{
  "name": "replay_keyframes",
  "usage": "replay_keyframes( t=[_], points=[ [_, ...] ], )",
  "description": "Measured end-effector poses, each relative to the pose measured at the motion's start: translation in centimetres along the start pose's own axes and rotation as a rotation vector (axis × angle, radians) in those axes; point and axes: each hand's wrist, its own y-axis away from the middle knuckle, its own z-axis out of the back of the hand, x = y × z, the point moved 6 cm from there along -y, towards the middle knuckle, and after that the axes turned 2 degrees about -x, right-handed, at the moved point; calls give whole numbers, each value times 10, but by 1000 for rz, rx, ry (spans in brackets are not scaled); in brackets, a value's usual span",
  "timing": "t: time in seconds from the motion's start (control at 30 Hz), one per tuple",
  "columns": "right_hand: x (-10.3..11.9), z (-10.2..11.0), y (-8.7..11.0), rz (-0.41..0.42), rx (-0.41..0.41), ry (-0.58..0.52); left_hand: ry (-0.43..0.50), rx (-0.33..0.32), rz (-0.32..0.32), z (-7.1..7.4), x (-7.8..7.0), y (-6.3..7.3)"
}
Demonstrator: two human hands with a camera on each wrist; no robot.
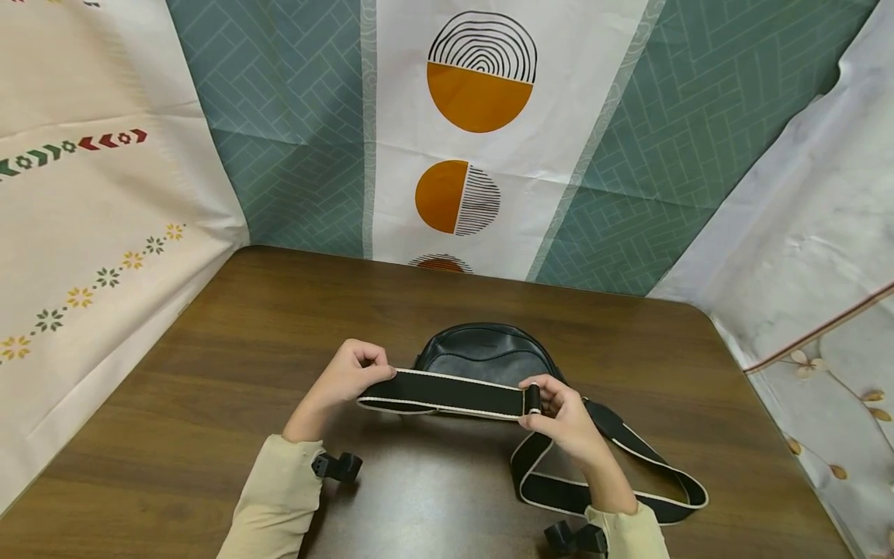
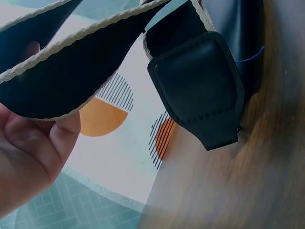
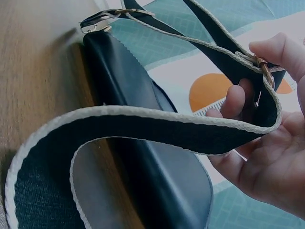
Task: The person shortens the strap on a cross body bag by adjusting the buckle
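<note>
A black shoulder bag [image 1: 485,353] with a rounded top lies on the table behind both hands. Its wide black strap [image 1: 454,394], edged in cream braid, is stretched between them. My left hand [image 1: 355,373] pinches the folded end of the strap between thumb and fingers. At the other end, my right hand [image 1: 562,415] grips the strap at its metal slider buckle [image 3: 265,71]. The rest of the strap loops down to the right onto the table. In the left wrist view a stitched leather strap tab [image 2: 198,83] hangs beside the bag.
The brown wooden table [image 1: 174,435] carries the bag and the loose strap loop [image 1: 670,497]. Behind it hangs a patterned teal and white cloth [image 1: 300,140]. White cloths with floral patterns flank the table left and right. A black camera mount sits at each wrist.
</note>
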Motion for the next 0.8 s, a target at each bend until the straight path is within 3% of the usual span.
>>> replay_keyframes(
  t=[0.1, 0.37, 0.53, 0.8],
  points=[
    [0, 2, 1, 8, 1, 17, 19, -3, 15, 4, 14, 1],
    [1, 7, 3, 25, 3, 33, 138, -88, 73, 17, 22, 6],
    [2, 7, 4, 40, 4, 38, 125, -116, 107, 19, 23, 5],
    [2, 7, 6, 30, 45, 9, 84, -99, 103, 16, 14, 5]
  ],
)
